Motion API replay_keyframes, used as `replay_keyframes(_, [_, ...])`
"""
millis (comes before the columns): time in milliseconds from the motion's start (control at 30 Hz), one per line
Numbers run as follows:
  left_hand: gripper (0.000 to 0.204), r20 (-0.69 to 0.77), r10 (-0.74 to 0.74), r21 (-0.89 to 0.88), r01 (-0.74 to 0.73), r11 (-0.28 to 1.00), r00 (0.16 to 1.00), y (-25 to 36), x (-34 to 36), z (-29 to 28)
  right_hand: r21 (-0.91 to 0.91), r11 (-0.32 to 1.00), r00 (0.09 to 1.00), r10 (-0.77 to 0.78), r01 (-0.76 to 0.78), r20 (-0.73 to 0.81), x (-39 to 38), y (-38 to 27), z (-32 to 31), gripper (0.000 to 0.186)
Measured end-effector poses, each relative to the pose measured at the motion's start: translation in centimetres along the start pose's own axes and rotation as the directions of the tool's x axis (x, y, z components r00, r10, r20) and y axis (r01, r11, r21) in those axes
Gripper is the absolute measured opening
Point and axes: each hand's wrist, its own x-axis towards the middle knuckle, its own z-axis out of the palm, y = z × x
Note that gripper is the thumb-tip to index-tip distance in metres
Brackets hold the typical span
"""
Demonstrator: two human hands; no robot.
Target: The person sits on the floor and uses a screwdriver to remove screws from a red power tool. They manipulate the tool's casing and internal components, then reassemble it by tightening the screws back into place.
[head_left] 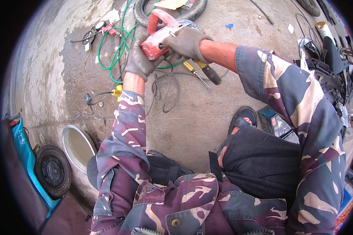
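A red power tool (pixel 155 41) with a loop handle and a grey metal part is held up over the concrete floor, above a dark cable. My left hand (pixel 139 58), in a grey glove, is closed round its near left end. My right hand (pixel 184 45), also gloved, rests closed on its right side; some fingertips are hidden. Just below my right hand lie a yellow-handled screwdriver (pixel 189 67) and a black-and-yellow handled tool (pixel 211 73).
A black tyre (pixel 139 11), green hose (pixel 113 66), gauge (pixel 100 25) and yellow plug (pixel 117 92) lie around. At left stand a basin (pixel 70 131), a wheel (pixel 53 170) and a turquoise panel (pixel 21 143). A box (pixel 276 123) and piled dark parts (pixel 333 82) are at right.
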Motion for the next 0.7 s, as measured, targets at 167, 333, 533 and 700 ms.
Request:
replay_keyframes(167, [0.051,-0.008,-0.009,0.007,0.009,1.000,1.000,0.0,0.1,0.0,0.014,1.000,1.000,-0.005,0.005,0.019,0.1,0.1,-0.1,0.042])
replay_keyframes(333, [0.051,-0.030,0.018,-0.005,-0.018,1.000,0.999,-0.1,-0.5,0.8,-0.091,0.995,0.998,-0.049,0.045,-0.043,0.2,0.2,0.1,0.044])
replay_keyframes(533, [0.053,-0.046,0.029,0.004,-0.029,1.000,0.999,-0.1,-0.9,1.2,-0.166,0.982,0.994,-0.103,0.095,-0.042,0.0,0.2,0.0,0.056])
replay_keyframes(700, [0.053,-0.044,0.017,0.019,-0.016,1.000,0.999,0.0,-0.5,0.8,-0.149,0.988,0.994,-0.060,0.046,-0.086,0.0,0.0,0.0,0.046])
